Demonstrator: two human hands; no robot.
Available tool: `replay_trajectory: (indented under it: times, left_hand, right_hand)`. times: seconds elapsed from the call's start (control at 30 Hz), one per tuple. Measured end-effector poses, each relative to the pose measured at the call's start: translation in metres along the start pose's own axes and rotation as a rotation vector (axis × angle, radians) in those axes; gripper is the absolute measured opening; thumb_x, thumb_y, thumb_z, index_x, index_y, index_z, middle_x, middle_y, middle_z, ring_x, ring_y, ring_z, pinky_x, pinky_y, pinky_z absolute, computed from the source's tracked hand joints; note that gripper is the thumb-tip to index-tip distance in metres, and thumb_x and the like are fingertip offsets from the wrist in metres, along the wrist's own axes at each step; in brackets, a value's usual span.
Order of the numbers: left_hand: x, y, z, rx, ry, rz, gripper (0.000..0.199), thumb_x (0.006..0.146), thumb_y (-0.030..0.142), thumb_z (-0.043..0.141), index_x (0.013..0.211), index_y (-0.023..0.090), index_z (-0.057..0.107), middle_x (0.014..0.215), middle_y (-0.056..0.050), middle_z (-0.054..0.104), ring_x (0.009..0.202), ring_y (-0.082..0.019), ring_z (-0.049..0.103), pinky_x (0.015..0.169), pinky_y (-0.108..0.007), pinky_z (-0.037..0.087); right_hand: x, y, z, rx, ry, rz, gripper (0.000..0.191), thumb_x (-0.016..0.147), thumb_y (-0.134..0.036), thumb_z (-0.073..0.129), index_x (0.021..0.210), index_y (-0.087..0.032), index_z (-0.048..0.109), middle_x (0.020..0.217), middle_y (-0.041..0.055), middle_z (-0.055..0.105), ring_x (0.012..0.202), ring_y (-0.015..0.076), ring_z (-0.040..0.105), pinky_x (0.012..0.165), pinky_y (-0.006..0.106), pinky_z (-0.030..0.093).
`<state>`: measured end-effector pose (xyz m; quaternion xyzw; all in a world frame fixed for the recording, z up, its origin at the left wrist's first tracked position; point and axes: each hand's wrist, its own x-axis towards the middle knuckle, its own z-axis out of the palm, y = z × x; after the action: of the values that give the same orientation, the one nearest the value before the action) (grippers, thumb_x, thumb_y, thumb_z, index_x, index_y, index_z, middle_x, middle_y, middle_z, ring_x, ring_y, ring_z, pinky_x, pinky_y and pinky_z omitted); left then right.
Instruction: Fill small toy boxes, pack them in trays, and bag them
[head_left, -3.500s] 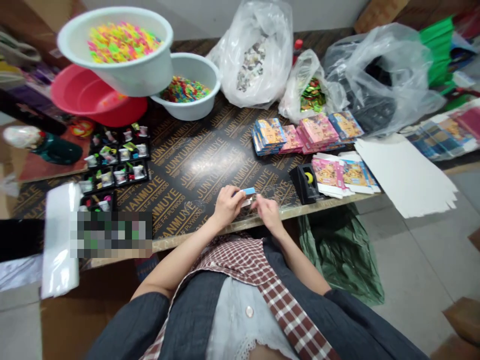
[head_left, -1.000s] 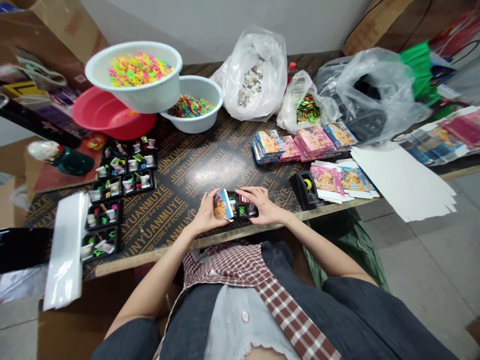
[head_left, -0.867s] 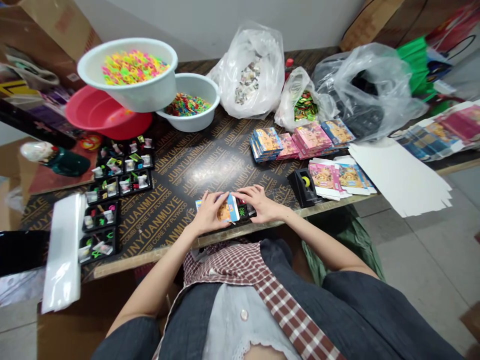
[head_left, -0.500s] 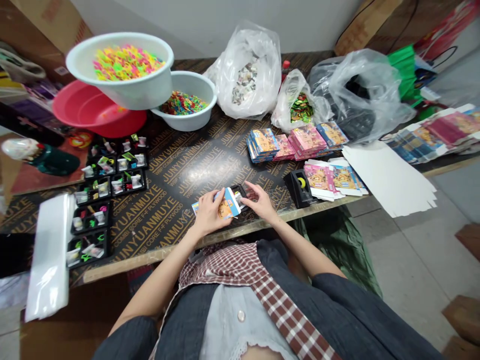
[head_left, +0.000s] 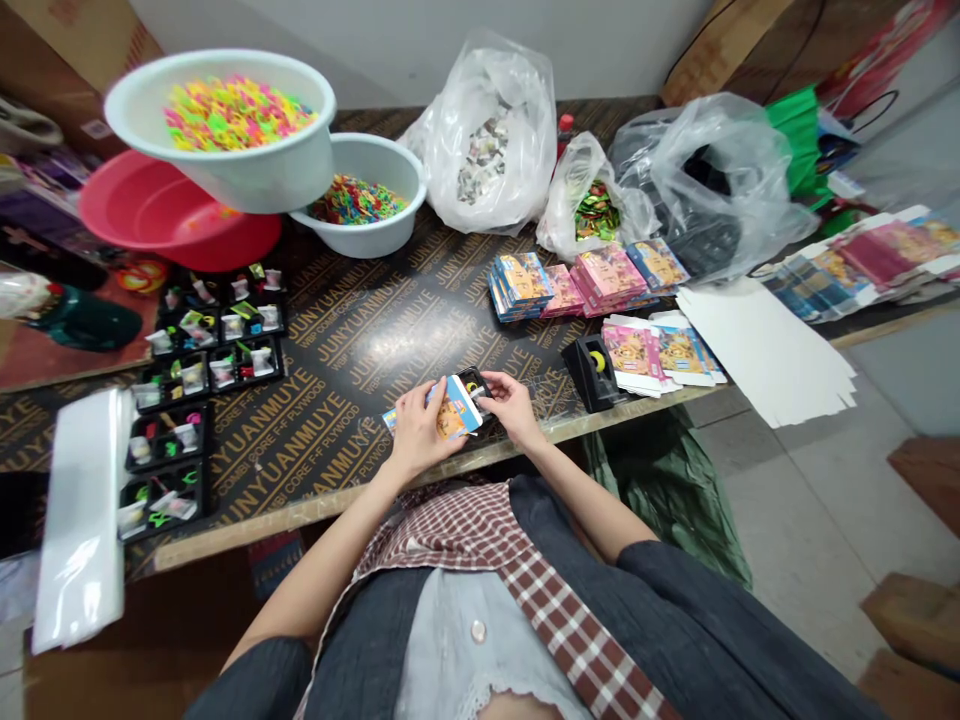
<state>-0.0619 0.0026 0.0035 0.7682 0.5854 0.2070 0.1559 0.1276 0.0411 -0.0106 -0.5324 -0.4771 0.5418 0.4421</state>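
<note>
On the table (head_left: 390, 335), taking the hands as the centre of the clock, the left hand (head_left: 420, 432) lies over the blue box (head_left: 453, 416), fingers spread on top and closed lightly on it. The right hand (head_left: 513, 408) is at 3 o'clock of the box, bent round the outer end of the black tray (head_left: 472, 378), thumb close to the first finger; whether it pinches the rim or something in the tray, I cannot tell. The tray sits at the box's right end, and how far in it reaches is hidden. To do this well, I would keep the tray level and square to the opening, ease the flap clear of the corners, and press the card only lightly so it does not crease or tip the small pieces.

Of the containers, the big pale tub (head_left: 225, 180) between 10 and 11 o'clock holds pink, yellow and green bits. The red tub (head_left: 124, 200) at 10 is partly hidden under it. The smaller pale tub (head_left: 375, 235) at 11 holds mixed colours. The large bag (head_left: 525, 150) at 12 holds whitish packets; the small bag (head_left: 559, 225) at 1, shiny green ones. Filled trays (head_left: 204, 485) line 9 o'clock, with little packets and bright pieces
</note>
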Motion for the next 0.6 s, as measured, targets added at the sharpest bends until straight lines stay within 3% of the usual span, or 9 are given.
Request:
replay_trajectory:
  times: [0.2,0.27,0.33,0.47,0.6]
  left_hand:
    - [0.002,0.005,0.0,-0.061,0.004,-0.031,0.096,0.063,0.045,0.073,0.149,0.016,0.041,0.14,-0.019,0.05,0.132,-0.038,0.045,0.11,-0.051,0.033]
    - [0.006,0.005,-0.001,-0.207,-0.017,-0.022,0.097,0.063,0.049,0.073,0.149,0.017,0.041,0.142,-0.018,0.049,0.133,-0.037,0.044,0.112,-0.051,0.033]
    - [0.011,0.005,-0.001,-0.488,-0.064,-0.012,0.094,0.065,0.057,0.071,0.147,0.019,0.045,0.144,-0.015,0.05,0.134,-0.035,0.045,0.113,-0.05,0.034]
    - [0.017,0.006,0.008,-1.202,-0.157,-0.209,0.074,0.07,0.076,0.06,0.112,0.016,0.072,0.117,-0.012,0.071,0.117,-0.034,0.06,0.1,-0.049,0.048]
    - [0.013,0.01,0.017,-1.477,-0.054,-0.457,0.057,0.065,0.068,0.073,0.087,0.016,0.075,0.086,-0.006,0.076,0.094,-0.029,0.069,0.083,-0.041,0.055]
  right_hand:
    - [-0.006,-0.004,0.006,-0.092,-0.217,-0.066,0.05,0.085,-0.062,0.056,0.104,-0.021,0.076,0.115,0.0099,0.067,0.112,0.0261,0.061,0.098,0.042,0.049]
    - [-0.005,-0.007,0.006,-0.066,-0.186,-0.047,0.055,0.089,-0.065,0.046,0.103,-0.021,0.077,0.126,0.01,0.065,0.118,0.027,0.06,0.099,0.042,0.049]
    - [-0.002,-0.011,0.006,0.03,-0.089,-0.005,0.06,0.089,-0.068,0.043,0.112,-0.022,0.074,0.133,0.0091,0.063,0.12,0.0274,0.06,0.099,0.044,0.049]
    - [0.004,-0.022,0.01,0.24,-0.056,0.122,0.063,0.084,-0.072,0.051,0.113,-0.02,0.071,0.115,0.0102,0.073,0.11,0.0285,0.067,0.098,0.046,0.051]
    - [0.003,-0.029,0.016,0.303,-0.046,0.148,0.05,0.064,-0.047,0.081,0.104,-0.02,0.07,0.095,0.0056,0.078,0.099,0.0269,0.071,0.098,0.043,0.051]
